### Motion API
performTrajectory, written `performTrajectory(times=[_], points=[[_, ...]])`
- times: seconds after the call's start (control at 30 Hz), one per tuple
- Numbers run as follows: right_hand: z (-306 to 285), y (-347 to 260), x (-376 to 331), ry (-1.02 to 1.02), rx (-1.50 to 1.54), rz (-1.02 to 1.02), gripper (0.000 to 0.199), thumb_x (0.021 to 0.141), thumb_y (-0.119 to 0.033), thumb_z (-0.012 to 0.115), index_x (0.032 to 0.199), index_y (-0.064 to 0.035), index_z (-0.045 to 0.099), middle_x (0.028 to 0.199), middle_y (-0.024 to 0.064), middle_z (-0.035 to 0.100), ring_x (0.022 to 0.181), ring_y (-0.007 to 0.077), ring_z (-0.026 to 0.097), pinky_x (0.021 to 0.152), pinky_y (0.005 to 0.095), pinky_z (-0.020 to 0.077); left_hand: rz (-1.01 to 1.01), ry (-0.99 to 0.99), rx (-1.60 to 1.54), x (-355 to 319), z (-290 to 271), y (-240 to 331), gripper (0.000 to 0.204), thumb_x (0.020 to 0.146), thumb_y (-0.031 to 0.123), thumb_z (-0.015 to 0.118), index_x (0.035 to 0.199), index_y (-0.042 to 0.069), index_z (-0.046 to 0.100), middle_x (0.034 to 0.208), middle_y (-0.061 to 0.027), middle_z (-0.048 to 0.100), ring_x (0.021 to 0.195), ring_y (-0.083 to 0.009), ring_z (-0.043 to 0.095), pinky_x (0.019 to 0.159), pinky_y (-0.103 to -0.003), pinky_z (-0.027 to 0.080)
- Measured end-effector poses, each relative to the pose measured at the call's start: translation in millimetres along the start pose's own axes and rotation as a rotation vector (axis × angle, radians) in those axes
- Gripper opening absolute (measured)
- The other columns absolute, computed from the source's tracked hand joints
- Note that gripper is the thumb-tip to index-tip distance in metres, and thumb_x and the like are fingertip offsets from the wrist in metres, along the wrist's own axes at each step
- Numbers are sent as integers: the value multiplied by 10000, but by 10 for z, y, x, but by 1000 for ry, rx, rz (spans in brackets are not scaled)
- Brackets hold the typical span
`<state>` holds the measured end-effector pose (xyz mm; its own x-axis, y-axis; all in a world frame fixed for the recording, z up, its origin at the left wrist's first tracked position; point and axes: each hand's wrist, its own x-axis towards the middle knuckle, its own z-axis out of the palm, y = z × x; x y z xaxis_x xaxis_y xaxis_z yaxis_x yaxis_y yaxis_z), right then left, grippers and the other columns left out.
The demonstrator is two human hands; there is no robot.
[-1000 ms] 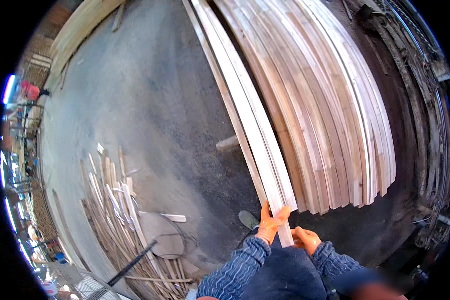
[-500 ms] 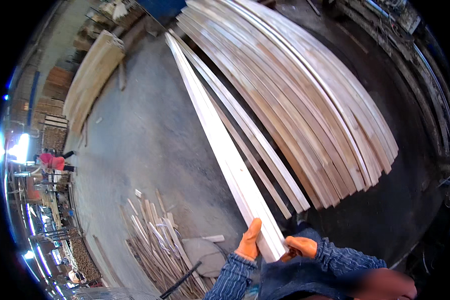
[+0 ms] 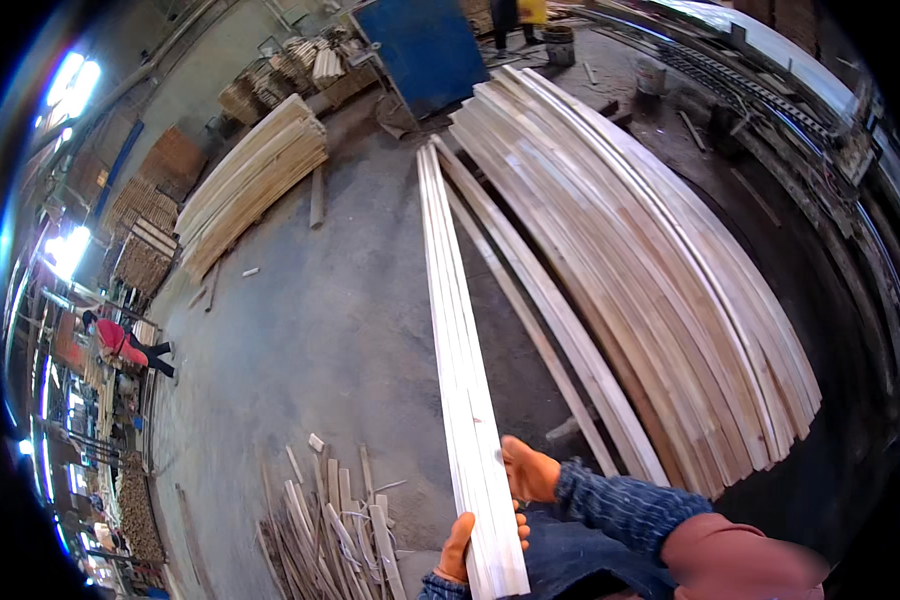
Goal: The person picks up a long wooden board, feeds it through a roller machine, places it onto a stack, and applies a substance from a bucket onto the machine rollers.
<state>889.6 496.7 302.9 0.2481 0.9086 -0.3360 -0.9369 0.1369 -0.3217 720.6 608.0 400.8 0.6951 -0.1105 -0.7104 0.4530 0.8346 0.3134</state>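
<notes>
A long, pale wooden plank [image 3: 452, 330] with lines along its length runs from my body toward the far end of the floor. I cannot tell whether it is one piece or several strips together. My left hand [image 3: 457, 552], in an orange glove, wraps its near end from below, thumb on the left edge and fingertips showing at the right edge. Farther up the plank, my right hand [image 3: 532, 470], also orange-gloved, closes against the right edge; some of its fingers are hidden. Just right of the plank lie narrower loose boards [image 3: 560, 350].
A wide stack of long boards [image 3: 630, 270] fills the right side. Thin offcuts [image 3: 340, 530] lie in a heap at lower left. Another board pile [image 3: 255, 180] and a blue panel [image 3: 425, 55] stand farther back. A person in red [image 3: 120, 342] is at far left.
My right hand has moved off the plank's near end and up along its right edge. The plank's near end has shifted left and nearer, with my left hand still around it. The view has turned.
</notes>
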Motion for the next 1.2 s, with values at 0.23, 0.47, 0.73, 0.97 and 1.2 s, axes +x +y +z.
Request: performTrajectory(times=[0.23,0.47,0.73,0.97,1.2], points=[[1040,-274,1932,-235,341,-258,836,884,-711,516,1416,-69,468,1344,172,564,1252,319,545,1066,506,460,-44,-291,-299,-177,-447,1569,1084,771,628,733,1467,-73,286,1263,-287,572,1135,-387,622,1009,-500,518],[1801,-1033,3258,-342,590,-199,823,847,-670,601,1397,-76,455,1207,180,575,1242,333,531,1039,574,474,-19,-510,-373,-574,-415,2692,1208,697,734,719,1482,-72,277,1101,-183,618,925,-324,631,849,-479,548],[2795,-1317,4882,-622,641,22,824,816,-598,711,1372,-41,465,1349,152,530,1308,355,476,1114,628,356,476,187,32,-939,-836,4421,955,836,639,614,1446,-47,351,1272,-246,558,1030,-343,619,807,-446,542],[3878,-1809,5429,-723,273,71,883,854,-561,688,1456,-15,345,1478,208,398,1403,371,343,1201,582,206,1385,886,538,195,-188,5419,837,944,443,557,1574,116,114,1541,-117,347,1418,-266,321,1074,-473,365],[3754,-2297,6656,-865,421,447,738,984,-450,562,1540,-80,247,1537,142,371,1435,277,332,1200,464,256,2035,824,106,498,-403,7270,818,934,589,489,1544,117,216,1473,-139,427,1372,-314,408,1178,-522,307]])
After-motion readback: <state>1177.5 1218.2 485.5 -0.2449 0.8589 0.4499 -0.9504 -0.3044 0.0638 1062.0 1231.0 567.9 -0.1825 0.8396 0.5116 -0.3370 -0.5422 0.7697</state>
